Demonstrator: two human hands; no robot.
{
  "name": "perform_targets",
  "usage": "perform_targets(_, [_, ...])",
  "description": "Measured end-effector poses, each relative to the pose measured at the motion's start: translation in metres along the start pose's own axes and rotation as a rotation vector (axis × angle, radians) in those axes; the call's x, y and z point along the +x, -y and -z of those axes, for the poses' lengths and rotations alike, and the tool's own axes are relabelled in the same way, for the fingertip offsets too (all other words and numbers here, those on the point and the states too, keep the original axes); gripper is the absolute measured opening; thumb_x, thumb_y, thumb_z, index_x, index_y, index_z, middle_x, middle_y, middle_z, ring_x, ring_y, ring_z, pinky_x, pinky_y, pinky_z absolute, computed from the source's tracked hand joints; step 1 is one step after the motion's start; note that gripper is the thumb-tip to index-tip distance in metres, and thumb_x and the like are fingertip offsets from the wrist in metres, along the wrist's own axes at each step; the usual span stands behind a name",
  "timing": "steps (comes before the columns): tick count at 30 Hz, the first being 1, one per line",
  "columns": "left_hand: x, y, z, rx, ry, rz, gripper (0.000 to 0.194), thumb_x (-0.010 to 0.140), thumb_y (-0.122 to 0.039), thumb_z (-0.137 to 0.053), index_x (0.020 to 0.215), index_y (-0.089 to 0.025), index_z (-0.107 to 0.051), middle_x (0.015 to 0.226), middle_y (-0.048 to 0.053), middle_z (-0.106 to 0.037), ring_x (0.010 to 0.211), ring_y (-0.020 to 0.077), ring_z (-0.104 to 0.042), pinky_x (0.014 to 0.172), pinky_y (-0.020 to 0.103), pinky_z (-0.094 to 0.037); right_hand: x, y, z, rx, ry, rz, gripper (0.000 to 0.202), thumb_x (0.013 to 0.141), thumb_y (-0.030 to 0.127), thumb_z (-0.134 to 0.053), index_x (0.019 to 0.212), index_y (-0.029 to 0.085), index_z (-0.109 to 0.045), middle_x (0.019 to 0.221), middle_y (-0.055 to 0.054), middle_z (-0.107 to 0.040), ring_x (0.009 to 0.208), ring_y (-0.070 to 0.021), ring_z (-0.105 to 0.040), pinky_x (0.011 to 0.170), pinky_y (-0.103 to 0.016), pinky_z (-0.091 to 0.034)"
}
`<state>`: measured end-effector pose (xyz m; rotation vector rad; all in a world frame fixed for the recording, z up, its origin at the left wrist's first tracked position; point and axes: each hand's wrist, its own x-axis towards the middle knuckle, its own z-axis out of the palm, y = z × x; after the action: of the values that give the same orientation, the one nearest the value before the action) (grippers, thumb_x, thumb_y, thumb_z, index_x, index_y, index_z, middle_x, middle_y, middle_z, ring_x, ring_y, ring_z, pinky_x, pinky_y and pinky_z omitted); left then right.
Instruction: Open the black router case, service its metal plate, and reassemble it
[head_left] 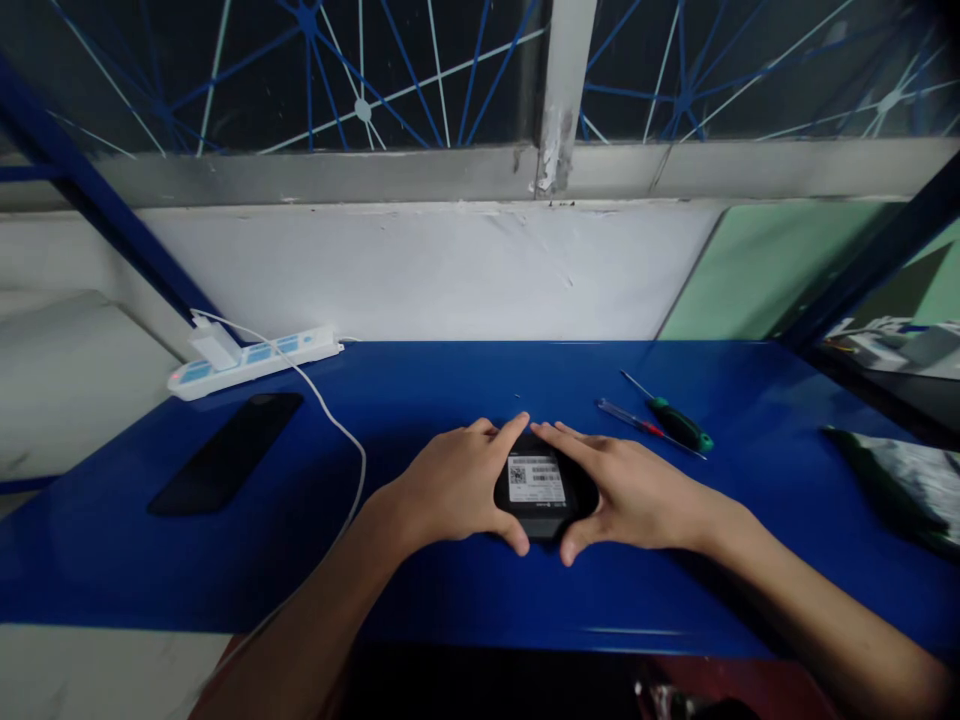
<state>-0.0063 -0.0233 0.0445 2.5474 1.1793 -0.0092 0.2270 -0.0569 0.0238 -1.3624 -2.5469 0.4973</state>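
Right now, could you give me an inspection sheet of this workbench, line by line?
Surface: blue table, glossy.
Job's things: small black device, white barcode label facing up, lying on the table.
Clutter: black phone at left; green-handled screwdriver and thinner clear-handled screwdriver at right; dark bag at far right.
Hands: left hand and right hand cup the device from both sides.
Cables: white power strip with charger; white cable runs off the front edge.
Surroundings: white wall, window with blue lines above.
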Motion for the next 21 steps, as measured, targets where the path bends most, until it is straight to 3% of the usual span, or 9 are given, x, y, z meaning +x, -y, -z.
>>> perform_targets(11, [-0.001,0.005,-0.001,-0.101,-0.002,-0.012,0.118,0.052,-0.064,-0.083,0.151,-0.021,-0.036,0.128,0.015,-0.057,0.108,0.0369,-0.063,0.090,0.045,-0.051,0.002,0.003,0.001,-0.003,0.003,0.000,0.119,0.060,0.074,-0.076,0.152,0.006,-0.039,0.150,-0.026,-0.044,0.137,-0.0416,-0.047,0.109,-0.056,-0.046])
perform_targets(17, [-0.003,0.008,0.000,-0.129,-0.011,-0.103,0.096,0.058,-0.060,-0.082,0.139,-0.022,-0.048,0.124,0.013,-0.060,0.113,0.0333,-0.059,0.092,0.046,-0.052,0.002,0.001,-0.001,-0.004,-0.055,0.080,0.115,0.059,0.076,-0.075,0.149,0.011,-0.045,0.147,-0.024,-0.049,0.134,-0.0414,-0.051,0.108,-0.056,-0.048])
perform_targets(19, [-0.004,0.008,0.000,-0.111,-0.009,-0.121,0.090,0.059,-0.059,-0.082,0.135,-0.021,-0.051,0.126,0.013,-0.060,0.115,0.0337,-0.057,0.093,0.047,-0.052,0.003,-0.002,-0.002,-0.015,-0.093,0.095,0.107,0.065,0.076,-0.071,0.147,0.011,-0.048,0.144,-0.023,-0.053,0.133,-0.0405,-0.053,0.107,-0.055,-0.049])
perform_targets(21, [-0.005,0.009,0.000,-0.090,-0.013,-0.146,0.083,0.060,-0.060,-0.081,0.129,-0.020,-0.055,0.130,0.013,-0.059,0.121,0.0352,-0.053,0.097,0.049,-0.050,0.005,-0.006,-0.003,-0.045,-0.145,0.083,0.090,0.079,0.072,-0.061,0.144,0.011,-0.051,0.140,-0.022,-0.058,0.132,-0.0382,-0.054,0.104,-0.054,-0.051])
